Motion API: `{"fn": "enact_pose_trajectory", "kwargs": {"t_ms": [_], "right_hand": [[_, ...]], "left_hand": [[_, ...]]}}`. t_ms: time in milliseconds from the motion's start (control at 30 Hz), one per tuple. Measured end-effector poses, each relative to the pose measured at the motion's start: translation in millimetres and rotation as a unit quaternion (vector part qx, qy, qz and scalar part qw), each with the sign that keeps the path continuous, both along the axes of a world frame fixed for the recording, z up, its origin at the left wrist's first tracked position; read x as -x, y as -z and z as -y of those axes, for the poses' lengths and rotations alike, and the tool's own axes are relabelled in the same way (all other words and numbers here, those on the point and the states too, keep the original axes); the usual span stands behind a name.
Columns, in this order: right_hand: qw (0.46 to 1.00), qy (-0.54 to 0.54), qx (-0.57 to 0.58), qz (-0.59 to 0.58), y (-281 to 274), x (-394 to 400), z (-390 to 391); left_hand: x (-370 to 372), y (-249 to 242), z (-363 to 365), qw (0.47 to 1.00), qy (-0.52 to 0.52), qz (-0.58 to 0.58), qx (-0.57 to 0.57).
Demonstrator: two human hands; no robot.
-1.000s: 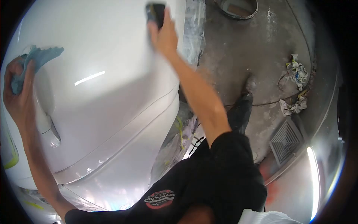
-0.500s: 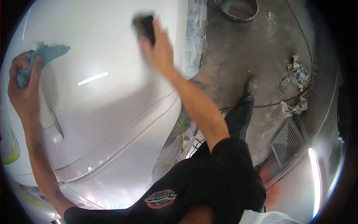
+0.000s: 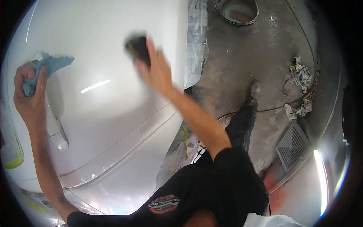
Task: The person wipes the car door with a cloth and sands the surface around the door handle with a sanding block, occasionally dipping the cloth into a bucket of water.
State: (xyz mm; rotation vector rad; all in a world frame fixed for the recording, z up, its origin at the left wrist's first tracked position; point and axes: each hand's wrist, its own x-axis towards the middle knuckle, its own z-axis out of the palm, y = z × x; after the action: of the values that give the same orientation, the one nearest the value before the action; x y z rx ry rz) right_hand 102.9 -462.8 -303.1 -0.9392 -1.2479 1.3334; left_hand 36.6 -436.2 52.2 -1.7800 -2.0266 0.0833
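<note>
My left hand [image 3: 29,81] is closed round a crumpled blue-grey cloth [image 3: 51,66], near the door handle [image 3: 56,134] of a white car. One end of the cloth spreads over the glossy white door panel [image 3: 98,53]. My right hand [image 3: 159,72] grips a black block [image 3: 137,49], which looks like a sanding block. Blur softens the block and the fingertips, and its underside is hidden. It lies over the upper right part of the panel, apart from the cloth.
A bucket [image 3: 236,13] with cloudy liquid and a brownish block stands on the stained floor. Crumpled paper [image 3: 300,77] lies at the right, above a square floor grille [image 3: 292,146]. Masking plastic [image 3: 196,45] runs along the panel's edge. My leg [image 3: 242,121] stands beside the car.
My right hand has slid the black block down and slightly left across the white panel. My left hand keeps its hold on the cloth near the handle; the view has shifted slightly.
</note>
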Motion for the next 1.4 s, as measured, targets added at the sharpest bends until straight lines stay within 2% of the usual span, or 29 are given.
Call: {"fn": "enact_pose_trajectory", "kwargs": {"t_ms": [33,133,167,200,233,267,300,367,500,600,700,767,833,933,967,1000,1067,1100,1200,1300,1400], "right_hand": [[0.999,-0.022,-0.014,-0.026,6,-3,40],[1.0,-0.014,0.021,-0.018,10,-2,31],[0.998,0.004,0.055,0.005,13,2,-13],[0.998,0.049,0.042,0.0,30,14,-57],[0.996,0.059,0.057,0.045,51,25,-98],[0.991,0.051,0.083,0.088,60,24,-128],[0.983,-0.006,0.158,0.092,52,12,-144],[0.984,0.021,0.151,0.09,49,16,-128],[0.996,-0.01,0.084,-0.008,11,0,34],[0.996,-0.016,0.082,0.011,31,1,20],[0.985,0.025,0.125,0.115,78,14,-104],[0.975,0.022,0.168,0.143,82,12,-145],[0.982,0.058,0.14,0.111,79,20,-119],[0.994,0.023,0.096,0.043,56,7,7],[0.996,-0.001,0.086,0.004,48,-1,35],[0.997,-0.001,0.079,0.017,55,1,32],[0.997,-0.002,0.068,0.039,77,4,12],[0.99,0.005,0.107,0.091,83,5,-31],[0.985,0.062,0.114,0.11,119,12,-131],[0.982,0.057,0.118,0.137,103,3,-90],[0.992,0.003,0.084,0.098,105,-7,58]], "left_hand": [[2,-1,0,1.0,0.005,0.01,0.002],[13,-2,4,0.999,0.013,0.035,0.009],[13,-2,4,0.999,0.009,0.038,0.011],[14,-3,5,0.999,0.007,0.038,0.003],[18,-5,6,0.999,0.008,0.036,0.001],[22,-7,7,0.999,0.008,0.035,0.006],[23,-8,7,0.999,0.012,0.036,0.006],[19,-4,6,0.999,0.008,0.041,0.006],[7,-2,2,1.0,0.004,0.005,0.0],[16,-4,5,1.0,0.006,0.012,0.006],[13,-5,4,0.999,-0.021,0.037,0.015],[20,-7,5,0.998,0.002,0.055,0.016],[21,-8,6,0.998,0.015,0.064,0.018],[18,-4,3,0.998,0.025,0.064,0.005],[18,-5,3,0.997,0.029,0.064,0.009],[18,-5,2,0.997,0.034,0.064,0.014],[9,1,3,0.999,0.009,0.035,0.011],[6,2,2,1.0,-0.004,0.019,0.015],[10,-2,5,0.999,0.004,0.026,0.024],[18,-4,6,0.999,0.002,0.053,0.005],[19,-4,4,0.998,0.031,0.054,0.008]]}}
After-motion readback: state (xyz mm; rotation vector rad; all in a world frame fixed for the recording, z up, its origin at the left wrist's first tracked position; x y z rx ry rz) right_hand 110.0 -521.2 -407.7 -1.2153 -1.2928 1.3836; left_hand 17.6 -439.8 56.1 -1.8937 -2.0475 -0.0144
